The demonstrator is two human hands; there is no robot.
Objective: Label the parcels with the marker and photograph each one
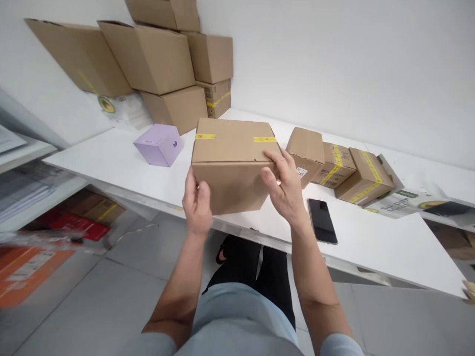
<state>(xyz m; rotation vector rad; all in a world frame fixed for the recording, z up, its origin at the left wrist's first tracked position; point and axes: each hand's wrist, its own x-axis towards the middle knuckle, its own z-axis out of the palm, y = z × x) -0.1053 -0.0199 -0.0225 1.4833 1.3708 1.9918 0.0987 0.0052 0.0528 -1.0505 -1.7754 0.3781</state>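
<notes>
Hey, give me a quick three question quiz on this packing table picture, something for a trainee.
1. True or false: both hands grip the cardboard box.
2. What lies on the table just right of the right hand? A) black phone B) scissors C) tape roll
3. What colour is the small cube box left of the held box?

Key
1. True: the left hand is at its lower left corner, the right hand at its right edge.
2. A, the black phone.
3. Purple: the purple box.

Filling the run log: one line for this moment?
left hand: holds cardboard box | right hand: holds box | phone: on white table
</notes>
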